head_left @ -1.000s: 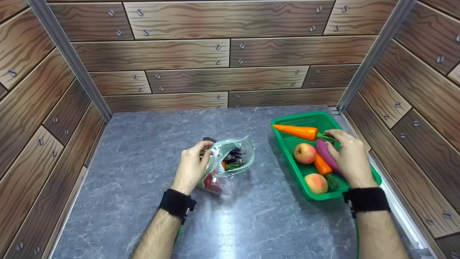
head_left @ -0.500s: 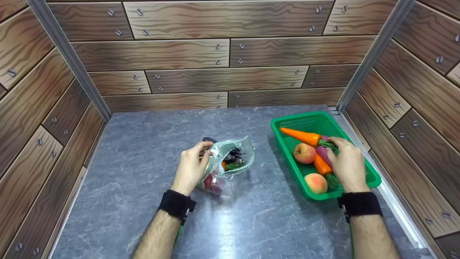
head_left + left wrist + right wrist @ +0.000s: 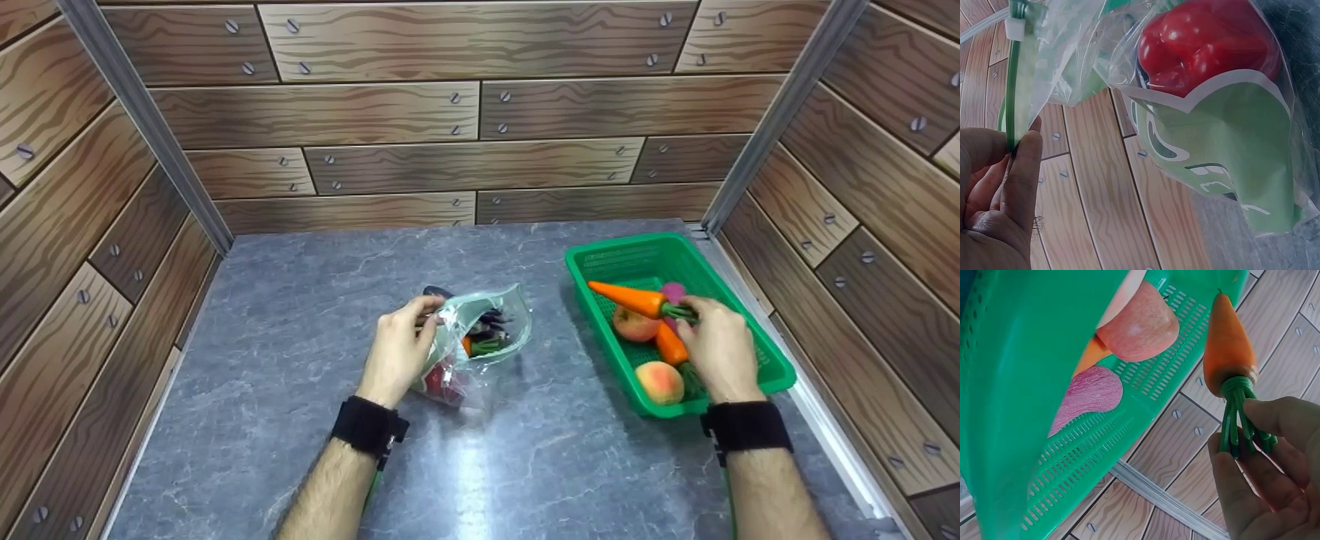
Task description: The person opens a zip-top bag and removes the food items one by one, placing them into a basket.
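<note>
An orange carrot (image 3: 628, 298) is hanging tilted over the green basket's (image 3: 772, 369) middle; a clear bag (image 3: 480, 330) is lying mid-counter.

A grey marbled tabletop (image 3: 300, 390) sits inside wood-patterned walls (image 3: 390, 112) dotted with screws. In the green basket (image 3: 637, 259) lie an apple (image 3: 632, 326), a peach (image 3: 659, 382), a second carrot (image 3: 670, 345) and a purple vegetable (image 3: 673, 291).

Showing in the head view: one green perforated plastic basket (image 3: 772, 369), two orange carrots (image 3: 628, 297) (image 3: 670, 344), two reddish-yellow apples (image 3: 634, 325) (image 3: 659, 381), one purple sweet potato (image 3: 673, 292), one clear plastic zip bag (image 3: 480, 330), and one red bell pepper (image 3: 1202, 42) lying inside it.
</note>
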Motion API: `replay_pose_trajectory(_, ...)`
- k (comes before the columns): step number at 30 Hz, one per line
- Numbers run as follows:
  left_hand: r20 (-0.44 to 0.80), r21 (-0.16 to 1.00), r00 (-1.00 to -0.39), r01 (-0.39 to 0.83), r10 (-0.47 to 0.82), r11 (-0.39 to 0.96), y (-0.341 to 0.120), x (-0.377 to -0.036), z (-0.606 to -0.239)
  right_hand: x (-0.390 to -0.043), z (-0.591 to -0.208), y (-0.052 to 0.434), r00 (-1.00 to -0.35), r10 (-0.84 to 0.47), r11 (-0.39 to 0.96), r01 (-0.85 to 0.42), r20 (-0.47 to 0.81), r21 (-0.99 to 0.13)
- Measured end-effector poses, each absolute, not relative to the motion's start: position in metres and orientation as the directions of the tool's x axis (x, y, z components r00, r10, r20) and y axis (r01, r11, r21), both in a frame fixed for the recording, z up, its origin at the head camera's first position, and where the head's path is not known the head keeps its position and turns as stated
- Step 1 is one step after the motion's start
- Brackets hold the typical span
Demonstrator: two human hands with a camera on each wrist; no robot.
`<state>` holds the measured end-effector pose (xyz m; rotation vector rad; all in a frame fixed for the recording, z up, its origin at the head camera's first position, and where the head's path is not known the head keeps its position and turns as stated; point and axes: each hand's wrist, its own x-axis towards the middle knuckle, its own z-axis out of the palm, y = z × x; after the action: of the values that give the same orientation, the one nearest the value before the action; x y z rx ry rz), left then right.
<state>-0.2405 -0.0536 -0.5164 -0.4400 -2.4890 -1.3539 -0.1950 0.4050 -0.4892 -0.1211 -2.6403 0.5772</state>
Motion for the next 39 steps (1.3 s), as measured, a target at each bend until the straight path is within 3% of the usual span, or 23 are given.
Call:
replay_pose_trajectory(25, 0.368, 0.759, -0.919, 0.384, 0.141, 0.526, -0.053, -0.241, -0.517, -0.197, -0.499, 0.4, -0.989, 0.075, 0.896, 0.012, 0.124, -0.444)
replay_pose_trajectory(39, 0.358, 0.76, -0.924, 0.372, 0.134, 0.533, -0.053, -0.24, -0.516, -0.201, -0.508, 0.392, -0.997, -0.018, 0.908, -0.049, 0.08, -0.416)
